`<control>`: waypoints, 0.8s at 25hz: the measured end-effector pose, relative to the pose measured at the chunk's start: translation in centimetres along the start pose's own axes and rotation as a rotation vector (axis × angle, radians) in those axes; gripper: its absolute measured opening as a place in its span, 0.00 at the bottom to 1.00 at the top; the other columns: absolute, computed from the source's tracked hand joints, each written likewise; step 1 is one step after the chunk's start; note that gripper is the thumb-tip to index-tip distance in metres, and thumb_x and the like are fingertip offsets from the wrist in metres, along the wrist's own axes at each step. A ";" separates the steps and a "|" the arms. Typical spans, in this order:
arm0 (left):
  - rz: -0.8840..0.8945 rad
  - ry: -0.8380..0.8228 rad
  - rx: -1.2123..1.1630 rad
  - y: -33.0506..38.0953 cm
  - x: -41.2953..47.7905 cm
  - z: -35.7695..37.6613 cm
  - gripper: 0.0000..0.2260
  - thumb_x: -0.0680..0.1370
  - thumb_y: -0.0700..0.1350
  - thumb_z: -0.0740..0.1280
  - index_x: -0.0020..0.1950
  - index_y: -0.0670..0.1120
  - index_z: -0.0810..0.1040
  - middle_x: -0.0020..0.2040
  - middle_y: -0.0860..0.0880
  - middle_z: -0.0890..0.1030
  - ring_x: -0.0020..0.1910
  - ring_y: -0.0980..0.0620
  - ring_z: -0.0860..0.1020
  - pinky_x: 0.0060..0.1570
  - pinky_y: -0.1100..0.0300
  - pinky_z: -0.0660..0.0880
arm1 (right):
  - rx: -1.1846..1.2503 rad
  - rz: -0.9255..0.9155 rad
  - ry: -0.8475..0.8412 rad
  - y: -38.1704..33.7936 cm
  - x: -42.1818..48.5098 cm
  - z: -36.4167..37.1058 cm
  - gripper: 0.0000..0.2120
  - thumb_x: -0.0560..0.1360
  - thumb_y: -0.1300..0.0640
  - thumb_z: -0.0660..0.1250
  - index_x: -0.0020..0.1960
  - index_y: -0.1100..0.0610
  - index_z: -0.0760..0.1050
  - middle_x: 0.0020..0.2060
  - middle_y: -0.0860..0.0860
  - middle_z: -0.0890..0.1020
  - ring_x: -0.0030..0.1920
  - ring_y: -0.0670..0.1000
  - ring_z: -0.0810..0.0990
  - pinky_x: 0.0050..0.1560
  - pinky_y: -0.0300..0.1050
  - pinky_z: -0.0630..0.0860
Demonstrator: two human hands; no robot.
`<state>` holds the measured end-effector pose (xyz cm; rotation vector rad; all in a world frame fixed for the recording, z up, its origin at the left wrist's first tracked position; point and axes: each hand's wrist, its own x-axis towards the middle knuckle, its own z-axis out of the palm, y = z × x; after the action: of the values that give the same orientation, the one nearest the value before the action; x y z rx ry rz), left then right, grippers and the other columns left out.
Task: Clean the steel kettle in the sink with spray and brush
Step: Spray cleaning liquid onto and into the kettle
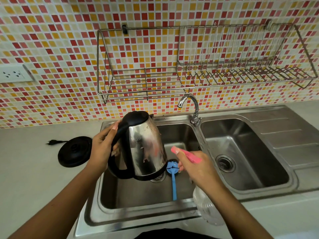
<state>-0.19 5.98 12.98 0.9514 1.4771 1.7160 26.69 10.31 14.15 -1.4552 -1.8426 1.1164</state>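
The kettle (146,147) hangs over the left basin of the sink (196,207), tipped a little with its steel side turned toward the sprayer, so I'd guess any runoff is meant to fall into the basin. The left hand (101,149) has its grip wrapped closed around the black handle. The right hand (196,168) is closed on a spray bottle (205,207), its pink nozzle aimed at the kettle from just beside it. Pale streaks on the steel may be foam, though glare makes that hard to call. A blue brush (173,178) lies in the basin below, within easy reach for scrubbing. The kettle's base (75,151) sits on the surface to the left, well apart from the water. The right hand hides the trigger, and the clear bottle blurs against the sink rim.
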 end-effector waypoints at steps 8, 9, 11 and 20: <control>-0.004 -0.011 -0.022 0.6 0.0 -0.6 0.15 0.78 0.50 0.62 0.62 0.51 0.79 0.37 0.22 0.66 0.20 0.54 0.64 0.20 0.65 0.64 | 0.024 0.006 -0.032 -1.1 1.3 -1.0 0.28 0.71 0.33 0.63 0.31 0.58 0.80 0.27 0.54 0.83 0.24 0.43 0.79 0.29 0.40 0.74; -0.002 -0.016 -0.014 0.6 0.0 -0.6 0.15 0.78 0.50 0.61 0.62 0.51 0.79 0.37 0.22 0.66 0.19 0.54 0.64 0.19 0.65 0.64 | 0.052 -0.010 -0.027 -1.5 1.7 -1.3 0.27 0.72 0.34 0.63 0.33 0.56 0.81 0.28 0.54 0.84 0.24 0.43 0.78 0.29 0.38 0.72; 0.001 -0.026 -0.001 0.6 0.0 -0.6 0.15 0.78 0.49 0.61 0.62 0.51 0.79 0.38 0.22 0.67 0.20 0.54 0.64 0.19 0.65 0.64 | 0.075 -0.028 -0.020 -2.0 2.6 -1.5 0.24 0.72 0.35 0.62 0.38 0.54 0.84 0.28 0.56 0.83 0.24 0.43 0.77 0.29 0.38 0.71; 0.006 -0.024 -0.015 0.7 -0.1 -0.7 0.16 0.77 0.51 0.61 0.62 0.51 0.79 0.37 0.30 0.68 0.19 0.55 0.64 0.20 0.65 0.63 | 0.034 0.031 -0.062 -0.3 2.5 -1.2 0.27 0.73 0.35 0.63 0.33 0.59 0.81 0.26 0.56 0.82 0.19 0.40 0.73 0.30 0.38 0.69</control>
<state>-0.76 5.43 13.56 0.9666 1.4447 1.7120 26.82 13.00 14.78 -1.4491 -1.8392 1.2148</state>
